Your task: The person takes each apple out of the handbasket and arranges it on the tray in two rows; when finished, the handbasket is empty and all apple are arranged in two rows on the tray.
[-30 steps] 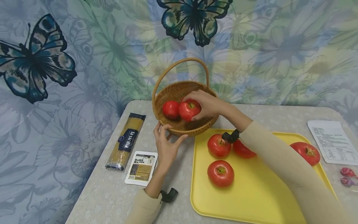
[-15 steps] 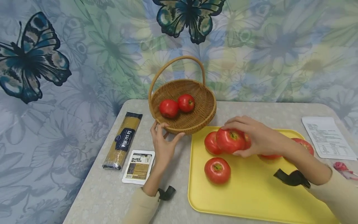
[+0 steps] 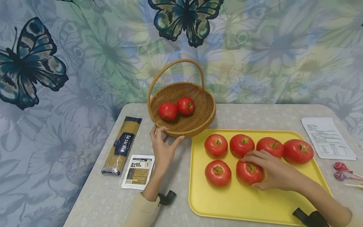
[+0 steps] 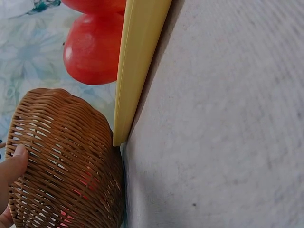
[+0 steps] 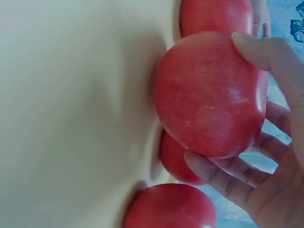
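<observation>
Red, round, glossy tomatoes (image 3: 168, 111) number eight: two in the round, brown wicker basket (image 3: 199, 110) at centre, five on the yellow rectangular tray (image 3: 221, 201) at lower right, one in hand. The left hand (image 3: 163, 151) pinches the basket's near rim between thumb and fingers. The right hand (image 3: 273, 170) curls round the held tomato (image 3: 248, 175), lower right; its contact with the tray cannot be told. Four tomatoes stand just beyond it. One long, clear pasta packet (image 3: 122, 145) and one flat, white-edged pouch (image 3: 138, 171) lie at lower left; one white printed sheet (image 3: 328, 138), right.
</observation>
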`<state>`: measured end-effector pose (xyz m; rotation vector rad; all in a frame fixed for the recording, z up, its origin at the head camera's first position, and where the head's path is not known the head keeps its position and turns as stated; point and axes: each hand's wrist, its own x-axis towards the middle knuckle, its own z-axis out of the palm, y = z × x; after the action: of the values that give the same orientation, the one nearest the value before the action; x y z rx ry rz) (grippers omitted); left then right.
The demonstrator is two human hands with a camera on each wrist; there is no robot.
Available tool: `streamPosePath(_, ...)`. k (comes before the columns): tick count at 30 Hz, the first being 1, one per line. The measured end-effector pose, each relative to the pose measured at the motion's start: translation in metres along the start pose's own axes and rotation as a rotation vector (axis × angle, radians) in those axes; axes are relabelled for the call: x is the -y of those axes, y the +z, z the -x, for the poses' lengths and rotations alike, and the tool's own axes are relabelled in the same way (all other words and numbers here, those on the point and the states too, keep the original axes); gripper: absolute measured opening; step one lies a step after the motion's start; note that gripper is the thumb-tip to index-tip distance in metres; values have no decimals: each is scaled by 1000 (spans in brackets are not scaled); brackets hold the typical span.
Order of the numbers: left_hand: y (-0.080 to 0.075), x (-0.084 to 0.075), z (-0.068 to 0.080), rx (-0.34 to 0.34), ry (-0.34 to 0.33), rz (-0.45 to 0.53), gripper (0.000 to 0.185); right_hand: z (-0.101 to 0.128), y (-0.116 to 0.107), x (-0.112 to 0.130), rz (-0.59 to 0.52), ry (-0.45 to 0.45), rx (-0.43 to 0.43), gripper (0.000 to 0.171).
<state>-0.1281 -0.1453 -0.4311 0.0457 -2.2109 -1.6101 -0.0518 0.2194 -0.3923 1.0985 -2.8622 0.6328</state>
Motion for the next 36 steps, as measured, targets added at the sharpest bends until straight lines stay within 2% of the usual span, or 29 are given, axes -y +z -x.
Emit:
streamPosePath(7,-1,1,1,6,6,4,60,0,6,0,-12,8,3,74)
streamPosePath(12,-2,3,1,1,25,4,59,-1,4,2,11,27,36,71)
streamPosePath(16,-1,3,1,5,34,8,60,-4,-6,6,57,43,68,72)
streamPosePath(19,-1,2,0,9,27,6,61,-19,-23,10,68,20,66,70)
streamPosePath(23,-2,2,0,10,18,2,61,-65,-48,9,9,-88,26,69)
streamPosePath(28,-3,2,0,6,25,-6,59,-152,-62,0,-103,-224,-4,70)
streamPosePath(31,-2,2,0,10,29,-6,60,-206,-57,-8,-158,-202,35,71)
streamPosePath(36,-3,0,0,21,21,-6,63,-277,-31,-26,-191,-59,140,73)
